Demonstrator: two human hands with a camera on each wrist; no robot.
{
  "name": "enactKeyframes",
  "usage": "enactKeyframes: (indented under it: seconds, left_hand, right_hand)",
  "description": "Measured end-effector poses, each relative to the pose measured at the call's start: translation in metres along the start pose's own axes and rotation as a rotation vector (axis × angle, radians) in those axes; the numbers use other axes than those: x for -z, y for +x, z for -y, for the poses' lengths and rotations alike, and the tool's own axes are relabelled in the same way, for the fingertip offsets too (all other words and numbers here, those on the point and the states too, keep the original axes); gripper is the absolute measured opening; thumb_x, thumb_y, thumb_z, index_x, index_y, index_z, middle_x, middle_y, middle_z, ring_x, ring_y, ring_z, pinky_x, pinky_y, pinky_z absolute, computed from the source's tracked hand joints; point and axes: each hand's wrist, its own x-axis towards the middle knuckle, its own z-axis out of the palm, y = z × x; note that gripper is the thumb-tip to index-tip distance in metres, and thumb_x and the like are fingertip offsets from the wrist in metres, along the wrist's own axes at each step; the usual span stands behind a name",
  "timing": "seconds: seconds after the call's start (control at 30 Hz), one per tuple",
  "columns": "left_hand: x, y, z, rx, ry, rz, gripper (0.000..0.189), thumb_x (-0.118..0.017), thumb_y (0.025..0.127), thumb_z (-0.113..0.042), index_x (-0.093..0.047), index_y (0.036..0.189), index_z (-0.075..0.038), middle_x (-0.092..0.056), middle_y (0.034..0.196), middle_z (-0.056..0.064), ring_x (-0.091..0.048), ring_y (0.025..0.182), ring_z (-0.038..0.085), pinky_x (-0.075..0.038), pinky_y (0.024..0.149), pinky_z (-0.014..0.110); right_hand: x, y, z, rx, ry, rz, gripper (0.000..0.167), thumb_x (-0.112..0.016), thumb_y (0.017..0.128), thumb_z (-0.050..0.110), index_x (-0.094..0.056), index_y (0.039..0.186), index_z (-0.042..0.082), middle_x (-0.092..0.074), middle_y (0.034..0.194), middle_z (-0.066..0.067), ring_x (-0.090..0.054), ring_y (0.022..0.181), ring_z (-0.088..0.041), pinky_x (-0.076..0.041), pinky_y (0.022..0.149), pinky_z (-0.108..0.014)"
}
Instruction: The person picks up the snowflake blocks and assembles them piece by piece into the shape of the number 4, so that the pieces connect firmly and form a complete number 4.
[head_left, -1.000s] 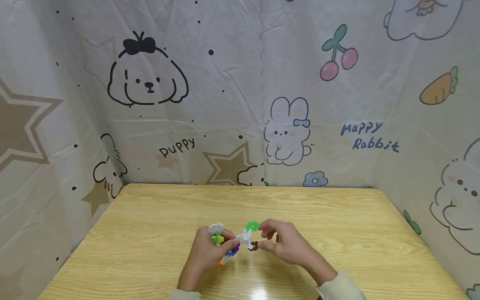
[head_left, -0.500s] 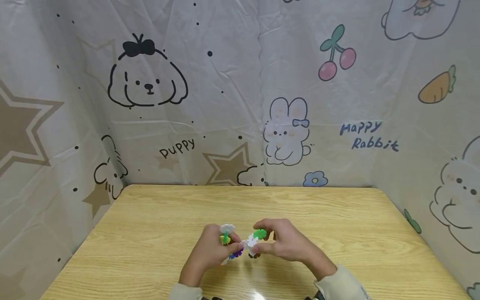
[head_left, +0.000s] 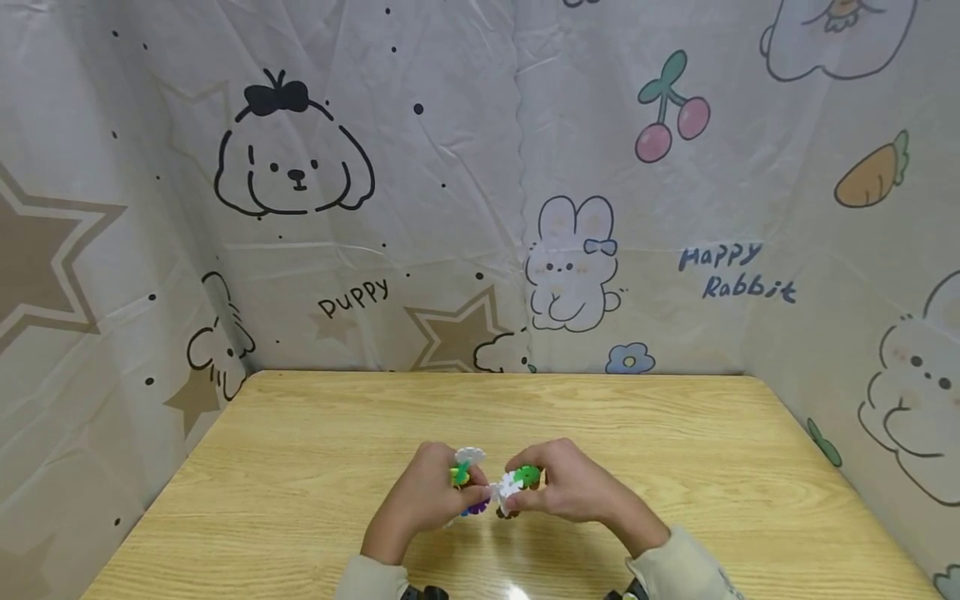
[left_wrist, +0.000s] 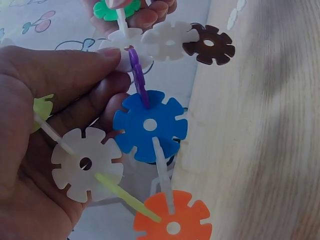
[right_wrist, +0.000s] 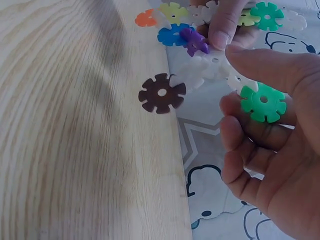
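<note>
A linked chain of notched plastic snowflake discs hangs between the hands above the table. The left hand pinches a white disc beside the purple disc. From the purple one run a blue disc, an orange disc and a whitish disc back toward the palm. Thumb and fingers of the right hand pinch another white disc of the same chain, and a green disc lies against its fingers. A brown disc sticks out from the white ones. The fingertips partly hide the joints.
The wood-grain table lies beneath both hands. Behind it and at both sides hangs a pale curtain printed with cartoon animals and stars.
The right hand has moved left and now grips the white disc next to the green one. The left hand has shifted slightly right with the chain, bringing both hands closer.
</note>
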Motion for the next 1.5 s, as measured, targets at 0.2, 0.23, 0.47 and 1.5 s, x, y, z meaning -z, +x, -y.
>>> enactKeyframes:
  seconds: [0.2,0.23,0.47,1.5]
  left_hand:
    - [0.001,0.003,-0.004,0.018,0.024,0.024,0.012,-0.081,0.084,-0.009,-0.075,0.074,-0.014,-0.064,0.067,-0.013,-0.048,0.055,0.003,-0.039,0.049,0.02]
    - [0.002,0.003,-0.004,0.013,0.027,0.022,0.012,-0.081,0.084,-0.009,-0.075,0.074,-0.014,-0.064,0.067,-0.013,-0.047,0.055,0.003,-0.039,0.05,0.02]
    - [0.004,0.004,-0.005,-0.042,0.018,0.0,0.011,-0.079,0.084,-0.008,-0.075,0.075,-0.014,-0.065,0.068,-0.013,-0.049,0.058,0.003,-0.044,0.054,0.022]
    - [0.008,-0.012,0.015,0.072,-0.129,-0.244,0.03,-0.085,0.08,-0.032,-0.075,0.103,-0.015,-0.071,0.095,-0.005,-0.063,0.088,0.015,-0.052,0.082,0.039]
  right_hand:
    - [-0.001,-0.002,-0.001,0.005,0.02,0.013,0.013,-0.081,0.086,0.023,-0.076,0.095,0.016,-0.068,0.082,0.015,-0.058,0.071,-0.004,-0.05,0.061,-0.024]
    - [-0.001,-0.002,-0.002,0.011,0.019,0.006,0.012,-0.081,0.086,0.023,-0.076,0.094,0.016,-0.068,0.082,0.015,-0.057,0.07,-0.004,-0.05,0.061,-0.024]
    - [-0.004,-0.005,-0.006,0.048,0.023,-0.051,0.011,-0.078,0.088,0.026,-0.075,0.094,0.017,-0.068,0.079,0.015,-0.052,0.063,-0.002,-0.045,0.054,-0.022]
    - [-0.007,-0.019,-0.017,0.049,0.229,-0.211,0.017,-0.073,0.093,0.02,-0.074,0.105,0.008,-0.069,0.084,0.004,-0.053,0.068,-0.007,-0.047,0.06,-0.025]
